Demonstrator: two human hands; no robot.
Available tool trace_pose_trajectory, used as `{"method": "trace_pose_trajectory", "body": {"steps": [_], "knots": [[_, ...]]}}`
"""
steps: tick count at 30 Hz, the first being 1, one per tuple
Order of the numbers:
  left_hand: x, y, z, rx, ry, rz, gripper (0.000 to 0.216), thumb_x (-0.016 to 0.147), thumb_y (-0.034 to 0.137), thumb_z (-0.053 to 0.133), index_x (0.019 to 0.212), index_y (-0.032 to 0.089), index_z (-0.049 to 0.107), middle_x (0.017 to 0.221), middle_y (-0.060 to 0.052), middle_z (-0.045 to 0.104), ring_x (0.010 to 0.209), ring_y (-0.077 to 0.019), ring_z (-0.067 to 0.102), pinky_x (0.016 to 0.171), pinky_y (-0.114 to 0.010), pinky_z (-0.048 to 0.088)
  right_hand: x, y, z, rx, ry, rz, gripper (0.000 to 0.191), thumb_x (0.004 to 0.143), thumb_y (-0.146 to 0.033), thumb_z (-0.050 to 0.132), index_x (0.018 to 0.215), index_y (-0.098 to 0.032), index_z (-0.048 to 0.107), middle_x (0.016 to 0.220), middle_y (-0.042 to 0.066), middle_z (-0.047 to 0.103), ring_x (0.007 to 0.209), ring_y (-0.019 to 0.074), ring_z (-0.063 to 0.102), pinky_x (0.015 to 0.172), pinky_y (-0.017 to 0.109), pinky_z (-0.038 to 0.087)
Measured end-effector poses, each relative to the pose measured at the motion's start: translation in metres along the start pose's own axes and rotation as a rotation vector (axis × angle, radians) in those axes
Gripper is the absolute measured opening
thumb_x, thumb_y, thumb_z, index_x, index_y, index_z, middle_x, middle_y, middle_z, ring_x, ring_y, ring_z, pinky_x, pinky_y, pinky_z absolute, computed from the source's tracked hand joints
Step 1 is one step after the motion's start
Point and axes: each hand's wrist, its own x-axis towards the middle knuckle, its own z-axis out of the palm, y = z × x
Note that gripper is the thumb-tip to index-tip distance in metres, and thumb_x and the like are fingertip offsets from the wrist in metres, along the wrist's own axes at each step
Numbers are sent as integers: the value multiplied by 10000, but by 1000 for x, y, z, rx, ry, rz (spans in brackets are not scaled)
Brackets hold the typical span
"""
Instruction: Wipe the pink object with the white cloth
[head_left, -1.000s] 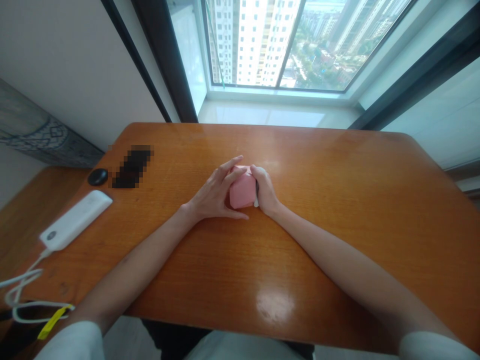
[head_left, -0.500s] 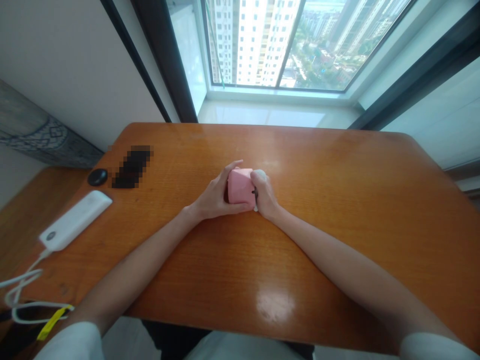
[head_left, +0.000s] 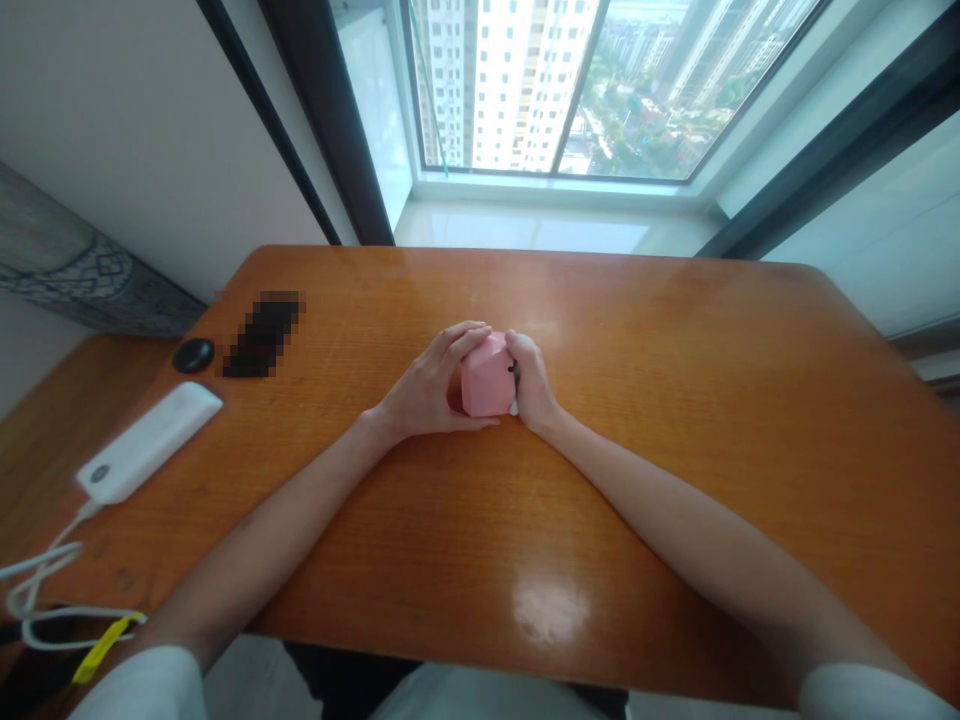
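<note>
Both hands were clamped on the pink cube, mid-worktop!
The left hand cupped its left face, fingers curled over the top; the right hand gripped its right face. The cube sat tilted on the worktop, well right of the white power bank and black disc.
</note>
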Motion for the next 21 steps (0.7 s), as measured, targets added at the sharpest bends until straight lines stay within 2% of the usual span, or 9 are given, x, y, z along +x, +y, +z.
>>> {"method": "trace_pose_trajectory", "body": {"steps": [3,6,8,9,11,13,15,18,21], "knots": [[1,5,0,-77,10,-121,1301,778,715,1108,1833,298,470,1702,-200,677,1506,-443,746,1279,-607,661,-5,0,-1,-6,-38,7,775,964,-1005,662,751,-262,599,673,-13,520,607,149,458,544,314,383],[-2,4,2,-197,-28,-289,1213,855,752,1034,1824,281,477,1528,-165,781,1208,-350,839,1049,-502,729,-8,-2,-1,-24,-72,57,788,937,-1032,668,776,-262,632,613,-23,522,532,141,436,470,302,317],[-4,2,3,-235,-53,-342,1204,897,768,998,1852,292,442,1484,-153,800,1112,-321,842,985,-478,727,-8,-4,0,-18,-78,70,791,927,-1038,672,777,-262,634,596,-23,535,515,139,441,459,299,307],[-4,0,3,-229,-54,-339,1240,896,775,1000,1878,307,405,1537,-165,781,1150,-336,842,1015,-498,726,-8,-4,0,-12,-80,74,788,929,-1034,671,773,-263,631,594,-21,542,514,140,447,461,300,310],[-5,-3,3,-173,-44,-271,1388,830,818,1041,1921,350,321,1744,-207,657,1399,-425,793,1176,-596,690,-5,-4,0,4,-79,95,781,944,-1028,649,765,-268,626,586,-23,535,510,146,448,469,308,311],[-6,-6,4,-80,-42,-155,1510,746,873,1072,1935,395,274,1919,-225,467,1680,-509,608,1345,-707,581,-1,-2,1,30,-70,113,773,956,-1024,629,756,-277,609,595,-27,517,537,158,460,500,317,340],[-6,-8,5,14,-44,-60,1481,764,860,1072,1929,422,269,1972,-217,380,1798,-521,470,1416,-758,505,3,0,1,56,-50,108,766,960,-1021,626,757,-284,585,629,-29,513,592,167,474,556,324,384],[-5,-6,5,79,-20,-12,1282,909,717,1040,1908,409,298,1919,-208,461,1764,-476,534,1407,-714,546,4,3,0,60,-24,78,754,970,-1001,641,755,-285,543,688,-25,511,656,169,447,617,335,400],[-3,-3,3,62,-4,-4,1236,890,680,1063,1868,374,373,1829,-205,556,1693,-462,612,1384,-669,587,2,4,-1,33,-29,50,740,1000,-969,642,751,-281,531,711,-17,503,677,172,431,622,346,383]]}}
